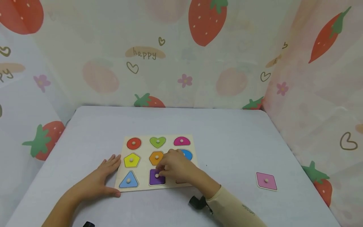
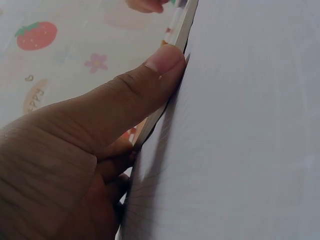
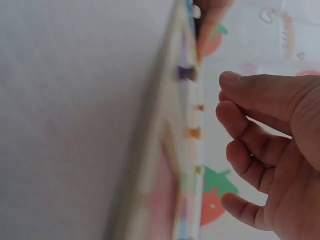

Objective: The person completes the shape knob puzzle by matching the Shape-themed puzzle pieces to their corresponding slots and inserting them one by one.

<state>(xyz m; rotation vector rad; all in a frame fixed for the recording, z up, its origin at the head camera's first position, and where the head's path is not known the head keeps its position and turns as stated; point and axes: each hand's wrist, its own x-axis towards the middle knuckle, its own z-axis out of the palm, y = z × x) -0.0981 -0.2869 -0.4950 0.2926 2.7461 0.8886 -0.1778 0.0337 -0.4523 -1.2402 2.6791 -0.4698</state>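
A wooden puzzle board (image 1: 122, 176) lies in the lower middle of the frame, on a grey table (image 1: 232, 142). The left hand (image 1: 106, 178) lies flat on the table with straight fingers, and its thumb presses the board's left edge. The right hand (image 1: 175, 167) is over the board, fingers curled, with its fingertips at the knob of the purple square (image 1: 154, 180) in the bottom row. Whether it pinches the knob cannot be told. A pink diamond piece (image 1: 266, 181) lies alone at the lower right, well apart from the board.

Cream sleeve (image 1: 229, 205) on right arm only
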